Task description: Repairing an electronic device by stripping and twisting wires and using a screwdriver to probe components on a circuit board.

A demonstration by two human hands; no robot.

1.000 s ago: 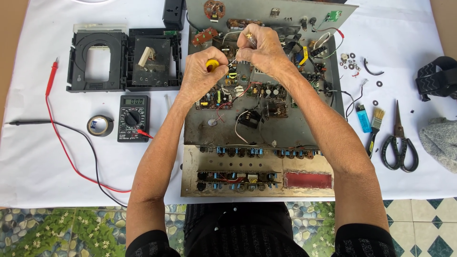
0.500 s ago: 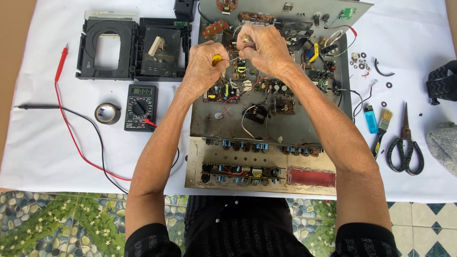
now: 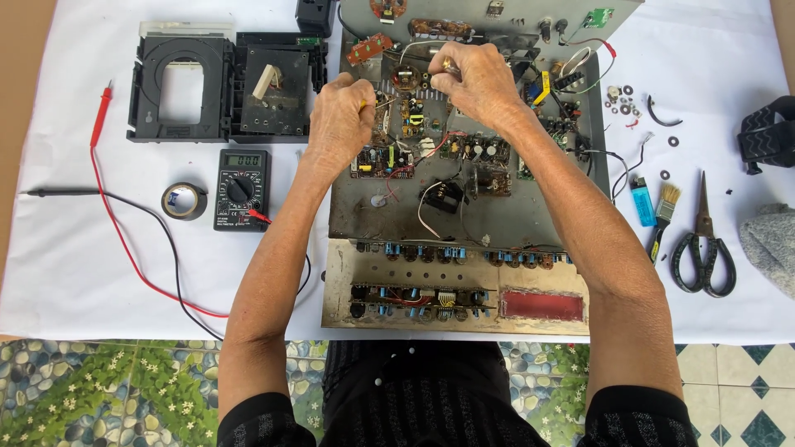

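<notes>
Chassis (image 3: pixel 431 223) of some opened amplifier sits nearest, circuit boards up. Left hand (image 3: pixel 341 124) has a closed grip on a yellow-handled tool (image 3: pixel 364 104). Right hand (image 3: pixel 476 81) pinches something small, can't tell what. Multimeter (image 3: pixel 240 189) and tape roll (image 3: pixel 184 201) lie left of the left hand, scissors (image 3: pixel 702 248) far right on the table (image 3: pixel 66 265).

Whatever is pinched in the left hand (image 3: pixel 341 124) is mostly covered by its curled fingers; only a yellow tip is seen. The small part gripped by the right hand (image 3: pixel 480 83) cannot be made out. The black device (image 3: pixel 315 15) is cut off by the top edge, and the grey cloth (image 3: pixel 772 244) by the right edge.
</notes>
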